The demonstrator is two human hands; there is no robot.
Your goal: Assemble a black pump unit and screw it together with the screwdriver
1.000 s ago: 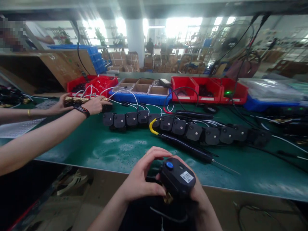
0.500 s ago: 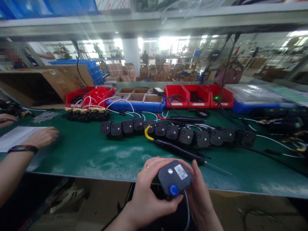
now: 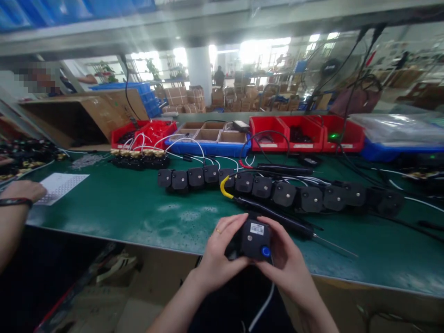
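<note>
Both my hands hold a small black box unit (image 3: 255, 239) with a blue button and a white barcode label, just over the near edge of the green mat (image 3: 138, 208). My left hand (image 3: 220, 259) grips its left side with fingers curled. My right hand (image 3: 287, 263) closes on its right side. A white cable (image 3: 262, 307) hangs from the unit downward. Just beyond lies a black test probe (image 3: 277, 217) with a yellow hooked end, and behind it a long row of similar black units (image 3: 277, 192).
Red bins (image 3: 301, 132) and a blue divided tray (image 3: 208, 138) line the back of the bench. A second row of units with brass fittings (image 3: 138, 159) sits at left. A co-worker's hand with a wristband (image 3: 19, 194) rests by a white sheet (image 3: 60, 185).
I have raised the black unit toward the mat's edge and turned it, so the blue button now sits at its lower right. The co-worker's arm has drawn back to the left.
</note>
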